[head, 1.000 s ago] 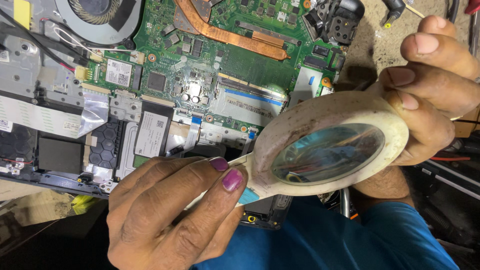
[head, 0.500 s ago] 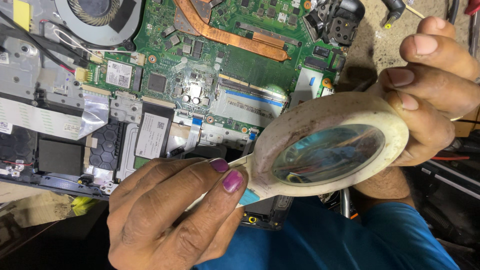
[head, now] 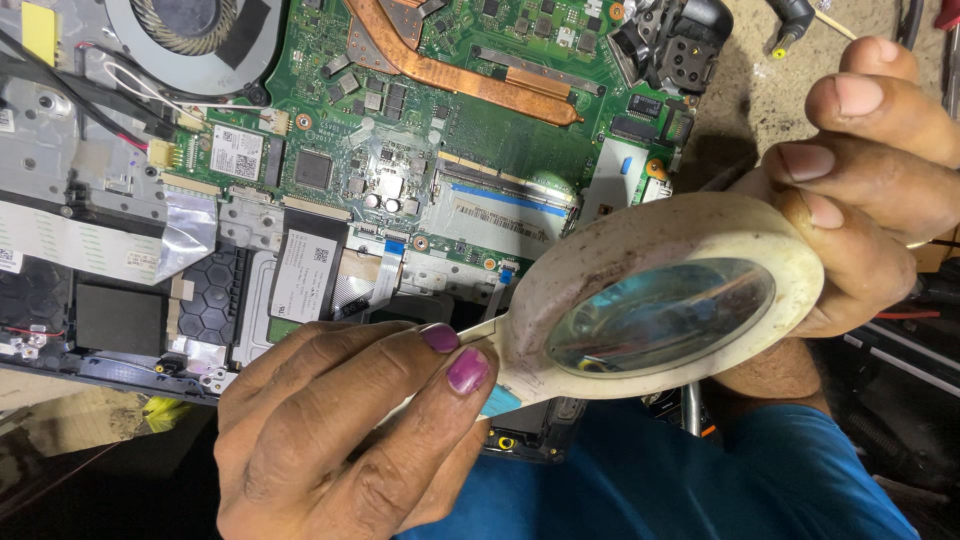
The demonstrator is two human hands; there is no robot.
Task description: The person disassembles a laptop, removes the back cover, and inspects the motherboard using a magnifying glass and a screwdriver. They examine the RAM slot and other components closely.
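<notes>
In the lower right of the frame, magnifying glass (head: 660,315): a round lens in a dirty cream rim, which we hold tilted just above the near edge of the open laptop.
Left hand (head: 340,440): in the lower left, closed in a pinch, thumb and fingertips clamped on the cream handle (head: 490,335).
Right hand (head: 860,190): at the right edge, fingers curled over the far side of the rim and the thumb under it; half closed, steadying the lens.
Laptop (head: 470,130): it lies open on the counter in the upper half of the frame, showing its green board, a copper pipe (head: 470,75) and the fan (head: 190,30) in the upper left.
Step in hand: as we judge it, positioning the lens; it sits over the laptop's near edge, not over the board.
Next move calls for: a firm two-handed grip, and the lens held level and clear of the parts.
Against half a second ago: we see almost no change; both hands and the lens keep their places.
</notes>
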